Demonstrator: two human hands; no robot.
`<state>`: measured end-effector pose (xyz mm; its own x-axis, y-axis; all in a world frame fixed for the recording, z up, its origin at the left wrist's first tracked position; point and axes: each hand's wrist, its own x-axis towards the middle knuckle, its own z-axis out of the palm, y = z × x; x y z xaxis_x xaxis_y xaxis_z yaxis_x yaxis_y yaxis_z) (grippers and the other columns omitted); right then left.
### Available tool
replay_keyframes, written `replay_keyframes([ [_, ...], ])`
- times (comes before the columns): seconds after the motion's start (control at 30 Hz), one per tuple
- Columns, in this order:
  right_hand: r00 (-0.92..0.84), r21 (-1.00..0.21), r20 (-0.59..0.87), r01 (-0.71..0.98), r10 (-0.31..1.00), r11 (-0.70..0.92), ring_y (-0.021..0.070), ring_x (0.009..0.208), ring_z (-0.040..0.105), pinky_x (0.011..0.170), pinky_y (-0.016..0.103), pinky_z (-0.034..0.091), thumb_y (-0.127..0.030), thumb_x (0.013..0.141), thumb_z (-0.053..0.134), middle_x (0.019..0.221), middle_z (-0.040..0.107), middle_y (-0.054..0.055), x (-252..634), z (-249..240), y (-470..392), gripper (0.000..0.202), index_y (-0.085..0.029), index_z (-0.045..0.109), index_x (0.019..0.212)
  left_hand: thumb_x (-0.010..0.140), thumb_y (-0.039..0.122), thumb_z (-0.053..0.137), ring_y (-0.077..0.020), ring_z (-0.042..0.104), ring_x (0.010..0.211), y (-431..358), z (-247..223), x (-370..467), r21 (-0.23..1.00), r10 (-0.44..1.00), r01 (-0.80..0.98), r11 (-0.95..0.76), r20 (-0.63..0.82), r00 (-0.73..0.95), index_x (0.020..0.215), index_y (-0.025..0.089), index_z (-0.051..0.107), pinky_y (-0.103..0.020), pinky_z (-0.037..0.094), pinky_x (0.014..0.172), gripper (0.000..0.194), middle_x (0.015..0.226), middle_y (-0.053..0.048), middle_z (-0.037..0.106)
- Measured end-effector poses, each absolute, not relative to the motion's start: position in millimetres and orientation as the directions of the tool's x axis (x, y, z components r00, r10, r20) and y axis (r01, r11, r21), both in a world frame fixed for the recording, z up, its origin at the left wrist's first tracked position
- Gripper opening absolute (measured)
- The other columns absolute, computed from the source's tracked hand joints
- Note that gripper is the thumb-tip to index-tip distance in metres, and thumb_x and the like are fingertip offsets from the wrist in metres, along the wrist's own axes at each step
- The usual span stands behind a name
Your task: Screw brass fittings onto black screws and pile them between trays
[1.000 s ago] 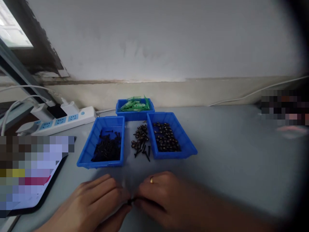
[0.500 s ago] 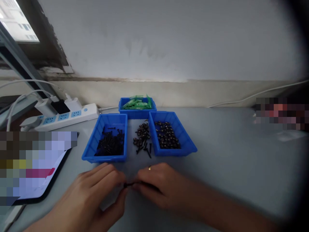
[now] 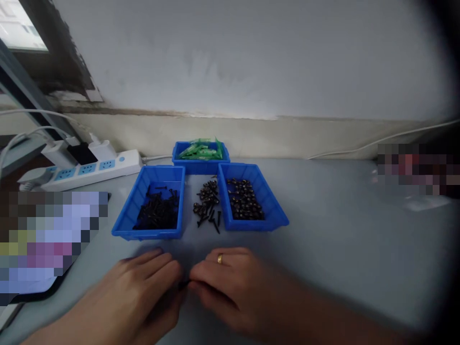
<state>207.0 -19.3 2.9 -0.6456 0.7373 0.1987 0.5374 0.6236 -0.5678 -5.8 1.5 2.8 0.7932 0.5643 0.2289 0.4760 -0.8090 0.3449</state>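
Observation:
My left hand (image 3: 143,287) and my right hand (image 3: 233,287), with a gold ring on it, meet above the near part of the table. Both are closed in a pinch on one dark screw (image 3: 184,283), and most of it is hidden by the fingers. Just beyond the hands lies a loose pile of dark screws (image 3: 208,196), some with round pieces on them. Left of the pile, a blue bin (image 3: 145,234) holds black screws (image 3: 158,211). On its right, another blue bin (image 3: 276,215) contains small dark metal pieces with shiny rounded tops (image 3: 246,203).
A smaller blue bin (image 3: 201,166) with green plastic packets (image 3: 201,151) stands by the wall. At left are a white power strip (image 3: 82,173) with plugged-in chargers and a tablet (image 3: 46,249), partly blurred out. A clear plastic piece (image 3: 427,203) lies far right.
My hands have come closer together around the screw, so less of it shows between the fingers. The whole view has shifted slightly, with the bins now a little further left.

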Motion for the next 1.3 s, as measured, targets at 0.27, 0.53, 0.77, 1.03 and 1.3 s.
replay_keyframes([
  [0.27, -0.638, -0.599, 0.156, 0.546, 0.754, 0.586, 0.0126, 0.071, 0.061, 0.067, 0.022, 0.042, -0.019, 0.094, 0.051, 0.077, 0.065, 0.002, 208.8, 5.8, -16.8, 0.015, -0.014, 0.064, 0.090, 0.093, 0.018, 0.040, -0.0120, 0.059, 0.062, 1.8, -4.7, -14.1, 0.377, 0.621, 0.506, -0.776, 0.315, 0.717, 0.093, 0.024, 0.047, -0.022, 0.044, 0.054, 0.010, 0.073, 0.004, 0.054],
  [0.53, -0.698, -0.611, 0.081, 0.529, 0.712, 0.588, 0.0123, 0.073, 0.061, 0.066, 0.021, 0.041, -0.014, 0.093, 0.053, 0.078, 0.065, 0.002, 206.7, 6.9, -12.6, 0.013, -0.013, 0.062, 0.084, 0.093, 0.016, 0.041, -0.0098, 0.061, 0.066, 0.5, -0.8, -9.5, 0.412, 0.560, 0.408, -0.815, 0.375, 0.739, 0.095, 0.025, 0.049, -0.017, 0.049, 0.058, 0.013, 0.078, 0.004, 0.058],
  [0.77, -0.694, -0.542, 0.113, 0.557, 0.711, 0.629, 0.0126, 0.071, 0.061, 0.065, 0.022, 0.040, -0.020, 0.097, 0.052, 0.076, 0.065, 0.001, 207.9, 4.1, -12.0, 0.018, -0.013, 0.063, 0.084, 0.091, 0.011, 0.042, -0.0076, 0.065, 0.074, 5.1, 0.6, -11.1, 0.501, 0.549, 0.348, -0.793, 0.338, 0.764, 0.103, 0.027, 0.051, -0.012, 0.051, 0.066, 0.021, 0.086, 0.005, 0.064],
  [1.03, -0.663, -0.482, 0.187, 0.581, 0.725, 0.656, 0.0135, 0.070, 0.063, 0.064, 0.024, 0.040, -0.031, 0.098, 0.050, 0.078, 0.068, 0.001, 212.1, 5.7, -14.2, 0.025, -0.014, 0.065, 0.088, 0.089, 0.016, 0.043, -0.0067, 0.062, 0.057, 8.8, -2.1, -9.5, 0.448, 0.573, 0.396, -0.802, 0.384, 0.725, 0.097, 0.026, 0.050, -0.013, 0.048, 0.052, 0.015, 0.073, 0.009, 0.062],
  [1.3, -0.686, -0.373, 0.193, 0.610, 0.702, 0.699, 0.0128, 0.061, 0.057, 0.056, 0.027, 0.036, -0.030, 0.097, 0.052, 0.067, 0.062, -0.002, 209.7, 7.6, -14.4, 0.026, -0.016, 0.058, 0.076, 0.100, 0.028, 0.039, -0.0122, 0.066, 0.064, 9.1, -11.9, -14.0, 0.252, 0.479, 0.409, -0.877, 0.397, 0.783, 0.098, 0.026, 0.054, -0.022, 0.047, 0.052, 0.015, 0.075, 0.005, 0.066],
])
